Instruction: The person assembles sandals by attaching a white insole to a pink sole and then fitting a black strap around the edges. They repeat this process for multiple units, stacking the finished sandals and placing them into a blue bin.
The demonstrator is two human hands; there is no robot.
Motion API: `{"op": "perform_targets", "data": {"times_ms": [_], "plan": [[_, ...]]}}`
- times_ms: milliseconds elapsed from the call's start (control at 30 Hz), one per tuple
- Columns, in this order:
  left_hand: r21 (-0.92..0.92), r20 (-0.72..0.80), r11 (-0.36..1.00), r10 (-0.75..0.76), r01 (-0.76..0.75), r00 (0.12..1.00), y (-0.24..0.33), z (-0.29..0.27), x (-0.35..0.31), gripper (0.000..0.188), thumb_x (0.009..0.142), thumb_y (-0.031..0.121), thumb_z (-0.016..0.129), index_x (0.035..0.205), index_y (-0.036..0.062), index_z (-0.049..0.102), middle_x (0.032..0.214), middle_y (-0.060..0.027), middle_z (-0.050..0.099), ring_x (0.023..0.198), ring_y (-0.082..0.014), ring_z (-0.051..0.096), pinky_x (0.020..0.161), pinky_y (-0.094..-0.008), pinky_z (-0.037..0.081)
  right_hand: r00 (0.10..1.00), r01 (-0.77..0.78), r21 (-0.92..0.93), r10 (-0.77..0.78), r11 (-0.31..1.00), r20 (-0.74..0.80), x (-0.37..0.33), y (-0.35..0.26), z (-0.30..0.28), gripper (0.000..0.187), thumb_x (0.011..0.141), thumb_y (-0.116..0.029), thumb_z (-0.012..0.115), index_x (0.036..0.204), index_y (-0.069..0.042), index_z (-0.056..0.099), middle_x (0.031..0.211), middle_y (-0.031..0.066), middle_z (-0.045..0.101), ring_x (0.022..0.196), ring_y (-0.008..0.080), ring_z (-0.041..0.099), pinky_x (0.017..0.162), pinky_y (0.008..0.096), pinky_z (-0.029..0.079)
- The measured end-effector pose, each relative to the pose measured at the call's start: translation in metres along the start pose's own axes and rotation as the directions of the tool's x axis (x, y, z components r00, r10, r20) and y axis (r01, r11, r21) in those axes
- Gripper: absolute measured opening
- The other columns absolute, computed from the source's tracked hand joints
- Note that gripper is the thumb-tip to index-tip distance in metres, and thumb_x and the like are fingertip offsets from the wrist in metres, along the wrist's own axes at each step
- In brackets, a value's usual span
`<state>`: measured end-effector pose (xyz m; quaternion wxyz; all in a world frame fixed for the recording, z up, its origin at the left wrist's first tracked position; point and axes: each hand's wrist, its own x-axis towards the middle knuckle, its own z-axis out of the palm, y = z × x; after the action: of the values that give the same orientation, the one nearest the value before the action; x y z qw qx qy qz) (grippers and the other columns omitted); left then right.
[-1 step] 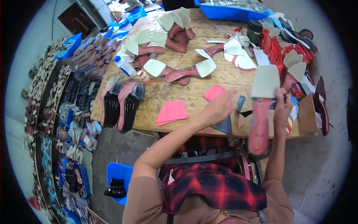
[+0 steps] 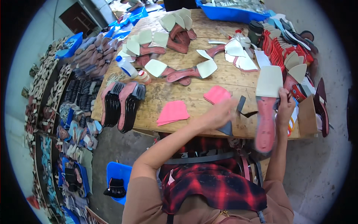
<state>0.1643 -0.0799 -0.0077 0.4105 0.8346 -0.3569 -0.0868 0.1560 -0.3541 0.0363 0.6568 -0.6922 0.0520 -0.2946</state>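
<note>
My right hand (image 2: 286,106) is closed on the edge of a shoe insole (image 2: 266,123), near where its red sole part meets a cream, flared toe piece (image 2: 269,81). The insole hangs upright over the table's near edge, heel end down. To its left, my left hand (image 2: 218,114) is raised over the table, its fingers smeared by motion; whether they hold anything cannot be made out. Just beyond this hand lies a stack of pink toe-shaped pieces (image 2: 216,94), with another pink stack (image 2: 173,112) farther left. Dark strips (image 2: 241,103) lie between my hands.
On the wooden table (image 2: 167,91) are several finished-looking insoles (image 2: 182,74), a white bottle with blue cap (image 2: 126,66) and two rows of black-edged insoles (image 2: 128,104). A cardboard box (image 2: 308,115) stands at the right edge. A blue tub (image 2: 231,13) is at the back; loaded shelves (image 2: 44,123) are left.
My right hand and the insole have shifted slightly to the right. The left hand has moved a little, still blurred. The view has shifted slightly; the table's things stay in place.
</note>
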Motion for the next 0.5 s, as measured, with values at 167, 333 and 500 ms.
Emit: {"op": "perform_targets", "data": {"times_ms": [167, 333, 500], "plan": [[0.492, 0.076, 0.862, 0.093, -0.118, 0.993, -0.042, 0.048, -0.055, 0.073, 0.095, 0.055, 0.048, 0.149, 0.0072, 0.035, 0.155, -0.0136, 0.032, 0.146, -0.0322, 0.023, 0.119, -0.0477, 0.017, 0.992, 0.072, -0.039, -0.076, 0.997, -0.100, 0.032, 0.007, -0.046, 0.017, 0.095, -0.017, 0.063, 0.092, -0.001, 0.068, 0.085, -0.0049, 0.060, 0.073, 0.0032, 0.050, 0.063, 0.0188, 0.038], [0.538, -0.069, 0.841, -0.019, 0.053, 0.997, -0.040, 0.040, -0.062, 0.072, 0.094, 0.055, 0.049, 0.148, 0.0078, 0.037, 0.155, -0.0137, 0.033, 0.146, -0.0302, 0.024, 0.120, -0.0464, 0.016, 0.957, 0.282, -0.235, -0.290, 0.930, 0.000, 0.012, -0.036, -0.068, 0.024, 0.093, -0.018, 0.063, 0.103, 0.003, 0.066, 0.093, 0.0051, 0.066, 0.083, 0.0105, 0.061, 0.072, 0.0248, 0.049], [-0.007, -0.273, 0.999, 0.048, -0.052, 0.961, 0.016, -0.010, -0.063, 0.083, 0.081, 0.036, 0.073, 0.148, 0.0048, 0.035, 0.155, -0.0194, 0.029, 0.146, -0.0336, 0.024, 0.119, -0.0486, 0.018, 0.959, -0.250, -0.106, 0.261, 0.963, 0.112, -0.043, -0.036, -0.030, 0.020, 0.090, -0.021, 0.065, 0.092, -0.002, 0.065, 0.084, 0.0010, 0.062, 0.080, 0.0086, 0.057, 0.071, 0.0239, 0.046]]}}
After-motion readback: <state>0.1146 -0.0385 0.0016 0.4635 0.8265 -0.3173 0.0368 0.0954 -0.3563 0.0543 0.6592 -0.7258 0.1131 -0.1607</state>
